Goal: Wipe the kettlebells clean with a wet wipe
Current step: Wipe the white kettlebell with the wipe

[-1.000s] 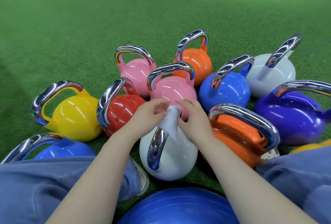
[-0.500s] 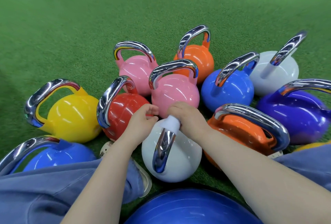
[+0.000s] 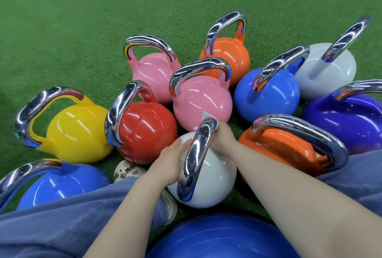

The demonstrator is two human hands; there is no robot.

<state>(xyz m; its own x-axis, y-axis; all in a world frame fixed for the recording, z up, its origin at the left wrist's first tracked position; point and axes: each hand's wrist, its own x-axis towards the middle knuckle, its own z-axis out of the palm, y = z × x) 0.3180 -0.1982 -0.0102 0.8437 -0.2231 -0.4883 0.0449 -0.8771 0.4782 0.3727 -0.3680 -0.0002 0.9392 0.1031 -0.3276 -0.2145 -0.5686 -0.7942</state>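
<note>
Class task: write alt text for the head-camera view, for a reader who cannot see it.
A person's left hand rests flat on a white kettlebell while the right hand grips the far end of its chrome handle with a white wet wipe. Other colourful kettlebells crowd the green turf around it.

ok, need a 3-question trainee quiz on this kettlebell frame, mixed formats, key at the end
1. True or false: the left hand lies flat on the body of the near white kettlebell.
2. Multiple choice: where is the right hand? A) on the red kettlebell B) at the far end of the near white kettlebell's chrome handle, with a bit of white wet wipe showing above it C) on the blue exercise ball
3. Fill in: the kettlebell at the far left, next to the red one, is ____.

Key: 1 true; 2 B; 3 yellow
</note>
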